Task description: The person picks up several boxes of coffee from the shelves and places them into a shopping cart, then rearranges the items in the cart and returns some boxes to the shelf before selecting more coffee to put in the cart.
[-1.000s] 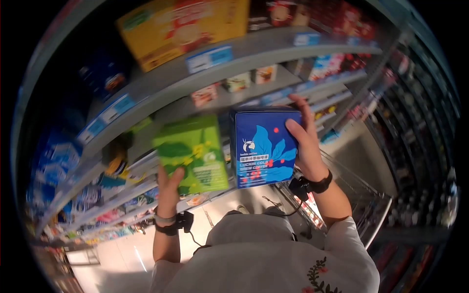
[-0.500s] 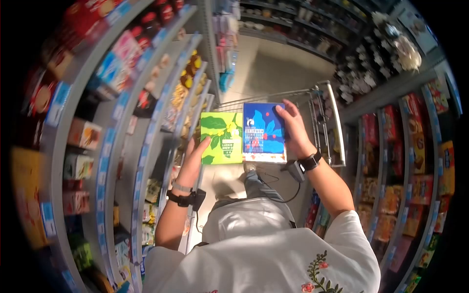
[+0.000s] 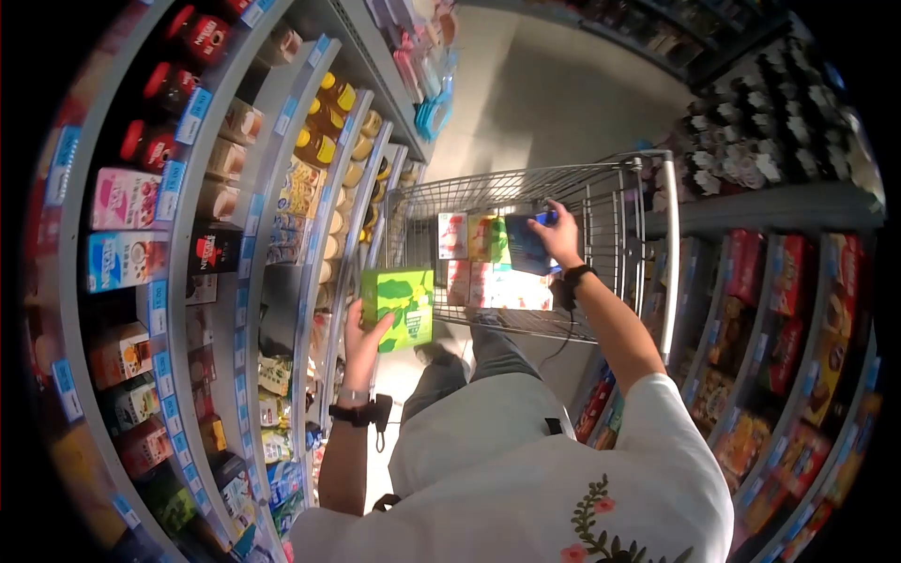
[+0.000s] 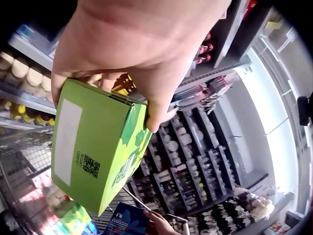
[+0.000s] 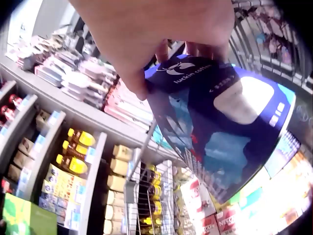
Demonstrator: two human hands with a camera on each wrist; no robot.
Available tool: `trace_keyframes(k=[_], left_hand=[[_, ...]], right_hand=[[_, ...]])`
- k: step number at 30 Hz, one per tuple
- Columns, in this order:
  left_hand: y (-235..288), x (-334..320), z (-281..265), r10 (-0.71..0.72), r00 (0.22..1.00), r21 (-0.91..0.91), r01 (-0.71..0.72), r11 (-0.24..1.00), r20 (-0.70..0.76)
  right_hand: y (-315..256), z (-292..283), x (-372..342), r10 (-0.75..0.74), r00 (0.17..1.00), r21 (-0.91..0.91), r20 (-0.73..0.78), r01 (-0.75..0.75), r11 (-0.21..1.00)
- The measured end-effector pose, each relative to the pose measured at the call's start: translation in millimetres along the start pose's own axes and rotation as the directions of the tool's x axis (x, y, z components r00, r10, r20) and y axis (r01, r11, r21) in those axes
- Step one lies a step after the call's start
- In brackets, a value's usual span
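My left hand [image 3: 369,328] grips a green coffee box [image 3: 404,298] by its side, thumb on the printed front; it hangs between the shelf and the shopping cart. In the left wrist view the same green box [image 4: 85,152] shows a side with a QR code. My right hand [image 3: 561,236] holds a dark blue luckin coffee box [image 3: 526,246] over the cart's basket. The right wrist view shows the thumb and fingers round the top end of this blue box [image 5: 210,122]. Below it, several boxes lie in the wire shopping cart [image 3: 610,211].
Shelves with jars, bottles and coffee boxes [image 3: 129,261] line the left side. On the right stand shelves of red and yellow packs [image 3: 746,281]. The cart's handle [image 3: 670,253] faces right, and grey floor [image 3: 497,103] stretches ahead.
The two boxes, earlier side by side, are apart now. My right hand has carried the blue box over the cart, and the view has turned from the shelf toward the cart and aisle.
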State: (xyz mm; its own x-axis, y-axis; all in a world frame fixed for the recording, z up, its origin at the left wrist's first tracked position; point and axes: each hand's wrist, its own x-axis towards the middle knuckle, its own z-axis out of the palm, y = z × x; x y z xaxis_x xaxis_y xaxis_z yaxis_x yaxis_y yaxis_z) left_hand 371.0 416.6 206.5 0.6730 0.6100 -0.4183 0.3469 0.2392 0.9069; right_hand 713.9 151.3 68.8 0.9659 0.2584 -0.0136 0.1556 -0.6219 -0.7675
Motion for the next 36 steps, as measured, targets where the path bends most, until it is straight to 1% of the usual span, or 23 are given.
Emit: trace_keyframes(k=[2, 4, 6, 8, 10, 12, 14, 16, 18, 20, 22, 23, 24, 25, 26, 27, 28, 30, 31, 32, 33, 34, 36], left_hand=[[2, -18, -7, -0.040, 0.998, 0.012, 0.041, 0.999, -0.052], [-7, -32, -18, -0.059, 0.998, -0.006, 0.059, 0.998, -0.038], [-17, -51, -22, -0.183, 0.951, 0.016, 0.193, 0.981, -0.249], [-36, -68, -34, -0.186, 0.945, 0.077, 0.213, 0.974, -0.268], [-61, -86, -44, -0.232, 0.910, 0.082, 0.275, 0.958, -0.343], [-61, -95, -30, -0.275, 0.865, 0.013, 0.308, 0.951, -0.420], [-67, -103, -26, -0.297, 0.875, 0.062, 0.345, 0.937, -0.381], [-62, -104, -10, -0.314, 0.864, -0.011, 0.337, 0.942, -0.393], [-57, -99, 0, -0.343, 0.861, -0.055, 0.349, 0.935, -0.376], [-58, -92, 1, -0.375, 0.859, -0.091, 0.367, 0.926, -0.348], [-77, -83, -4, -0.308, 0.894, 0.091, 0.353, 0.931, -0.325], [-81, -73, -6, -0.278, 0.918, 0.162, 0.332, 0.929, -0.284], [-85, -65, -7, -0.277, 0.918, 0.162, 0.331, 0.930, -0.284], [-84, -54, -4, -0.305, 0.920, 0.106, 0.339, 0.935, -0.247], [-81, -43, 0, -0.332, 0.920, 0.049, 0.349, 0.936, -0.210], [-78, -34, 3, -0.336, 0.917, 0.046, 0.353, 0.934, -0.215], [-73, -24, 6, -0.303, 0.937, 0.001, 0.308, 0.952, -0.175], [-62, -12, 12, -0.263, 0.954, -0.051, 0.259, 0.965, -0.142], [-54, -7, 15, -0.285, 0.946, -0.036, 0.283, 0.959, -0.155], [-50, -4, 14, -0.303, 0.938, -0.021, 0.304, 0.953, -0.169], [-56, -1, 11, -0.152, 0.960, 0.416, 0.241, 0.877, -0.236], [-61, -8, 7, -0.153, 0.954, 0.426, 0.254, 0.868, -0.256], [-66, -21, 0, -0.163, 0.946, 0.423, 0.274, 0.864, -0.279]], right_hand=[[17, 59, 14, 0.009, 0.982, 0.196, 0.188, -0.047, 0.980], [35, 118, 25, 0.073, 0.939, 0.242, 0.336, -0.161, 0.957], [66, 183, 35, 0.052, 0.929, 0.395, 0.365, -0.206, 0.895], [60, 209, 44, 0.045, 0.902, 0.398, 0.428, -0.233, 0.887], [69, 233, 51, 0.032, 0.836, 0.374, 0.548, -0.279, 0.885], [80, 243, 52, -0.038, 0.800, 0.225, 0.599, -0.123, 0.967], [79, 235, 61, 0.122, 0.753, -0.292, 0.646, 0.097, 0.951], [101, 241, 57, 0.160, 0.843, -0.648, 0.514, 0.259, 0.716], [90, 235, 46, 0.247, 0.787, -0.597, 0.565, 0.183, 0.781], [77, 234, 22, 0.082, 0.925, -0.567, 0.371, 0.155, 0.809], [73, 245, 8, 0.007, 0.906, -0.261, 0.424, 0.114, 0.959], [53, 241, -4, -0.021, 0.806, 0.044, 0.592, -0.006, 0.999], [32, 237, -14, -0.216, 0.607, 0.343, 0.765, -0.100, 0.934], [21, 232, -36, -0.171, 0.345, 0.324, 0.923, -0.458, 0.828], [5, 236, -50, -0.427, 0.179, 0.447, 0.886, -0.091, 0.890], [-50, 196, -61, -0.373, -0.005, 0.357, 0.928, -0.281, 0.891], [-81, 177, -70, -0.333, -0.172, 0.300, 0.927, -0.190, 0.935], [-103, 158, -85, -0.430, 0.043, 0.430, 0.902, -0.172, 0.886], [-110, 152, -77, -0.400, 0.028, 0.392, 0.916, -0.275, 0.878], [-105, 156, -69, -0.404, 0.024, 0.395, 0.914, -0.268, 0.879], [-95, 167, -59, -0.329, 0.087, 0.339, 0.940, -0.145, 0.930], [-84, 178, -51, -0.259, 0.154, 0.267, 0.953, -0.028, 0.963], [-63, 201, -38, -0.162, 0.419, 0.116, 0.893, 0.134, 0.984]])
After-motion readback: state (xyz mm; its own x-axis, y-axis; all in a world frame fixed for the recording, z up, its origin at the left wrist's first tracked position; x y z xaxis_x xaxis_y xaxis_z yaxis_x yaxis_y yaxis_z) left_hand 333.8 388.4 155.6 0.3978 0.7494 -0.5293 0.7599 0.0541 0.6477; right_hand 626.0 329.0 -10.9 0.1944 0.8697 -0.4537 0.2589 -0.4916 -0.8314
